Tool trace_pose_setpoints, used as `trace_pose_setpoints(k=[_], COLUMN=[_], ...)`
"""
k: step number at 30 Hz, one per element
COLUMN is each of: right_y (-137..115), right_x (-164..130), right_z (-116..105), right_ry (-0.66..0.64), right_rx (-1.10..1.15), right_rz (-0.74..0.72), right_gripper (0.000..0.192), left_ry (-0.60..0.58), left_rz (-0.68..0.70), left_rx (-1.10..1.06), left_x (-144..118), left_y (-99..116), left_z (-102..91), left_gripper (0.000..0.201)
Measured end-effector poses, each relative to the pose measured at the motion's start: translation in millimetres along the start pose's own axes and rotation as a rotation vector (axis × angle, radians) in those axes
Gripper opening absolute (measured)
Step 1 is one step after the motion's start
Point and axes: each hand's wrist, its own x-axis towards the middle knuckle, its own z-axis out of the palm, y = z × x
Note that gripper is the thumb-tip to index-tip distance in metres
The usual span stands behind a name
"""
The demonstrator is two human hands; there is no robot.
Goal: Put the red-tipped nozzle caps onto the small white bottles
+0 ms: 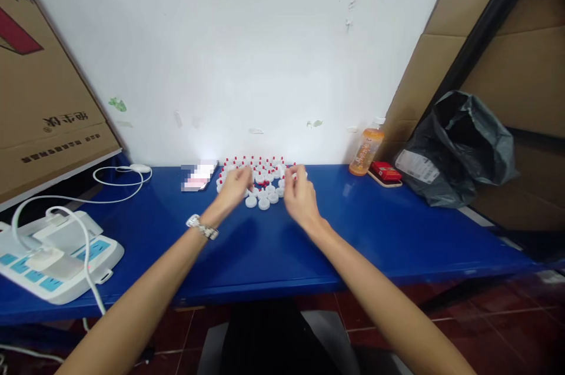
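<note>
Blue table (pixel 353 234): fingers (pixel 242 178) on caps (pixel 263 203)

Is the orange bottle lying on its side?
No, the orange bottle stands upright on the blue table beside a red box.

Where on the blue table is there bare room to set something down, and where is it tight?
Bare patches on the blue table: the wide front strip between the power strip and the right end, and the stretch between the right hand and the orange bottle. Crowded: the cluster of white and red caps at the wall, where the left hand also works.
</note>
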Motion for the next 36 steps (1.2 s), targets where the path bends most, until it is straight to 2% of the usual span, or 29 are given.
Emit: trace_pose_setpoints(k=[2, 5, 8, 11, 13, 15, 17, 19, 21, 23, 27, 36], right_y=[10.9, 22.6, 30.1, 37.3, 40.3, 40.1, 36.4, 31.2, 27.2, 25.8, 26.6, 17.4], right_x=[6.3, 13.2, 14.8, 15.2, 17.2, 21.7, 29.8, 42.2, 58.1, 74.8, 98.6, 104.6], right_z=[-2.8, -0.3, 5.6, 7.0, 4.3, 0.5, -2.3, -2.0, 1.4, 6.3, 13.4, 26.5], right_ry=[0.027, -0.041, -0.07, -0.075, -0.12, -0.161, -0.164, -0.166, -0.257, -0.367, -0.422, -0.546], right_rx=[0.248, 0.495, 0.47, 0.435, 0.438, 0.349, 0.151, -0.065, -0.204, -0.276, -0.451, -0.765], right_rz=[0.127, 0.212, 0.17, 0.128, 0.095, 0.031, -0.043, -0.1, -0.132, -0.142, -0.155, -0.294], right_gripper=[0.027, 0.018, 0.014, 0.015, 0.012, 0.01, 0.007, 0.011, 0.016, 0.017, 0.018, 0.024], left_ry=[0.06, -0.019, -0.12, -0.173, -0.157, -0.11, -0.086, -0.112, -0.179, -0.244, -0.282, -0.289], left_rz=[0.025, 0.205, 0.322, 0.312, 0.3, 0.289, 0.284, 0.291, 0.3, 0.301, 0.301, 0.307], left_rx=[0.103, 0.364, 0.548, 0.632, 0.641, 0.606, 0.539, 0.473, 0.436, 0.43, 0.453, 0.484], left_x=[10.2, 26.4, 40.9, 49.1, 48.7, 43.8, 36.3, 29.0, 23.2, 19.4, 15.9, 17.7], left_y=[1.8, 1.5, -6.4, -18.4, -25.4, -30.3, -33.2, -34.9, -36.1, -37.4, -38.6, -42.1], left_z=[-15.0, -21.9, -12.0, -5.0, -7.8, -14.7, -21.9, -26.3, -27.4, -26.4, -24.5, -22.8], left_gripper=[0.044, 0.036, 0.022, 0.022, 0.026, 0.03, 0.033, 0.032, 0.029, 0.024, 0.02, 0.019])
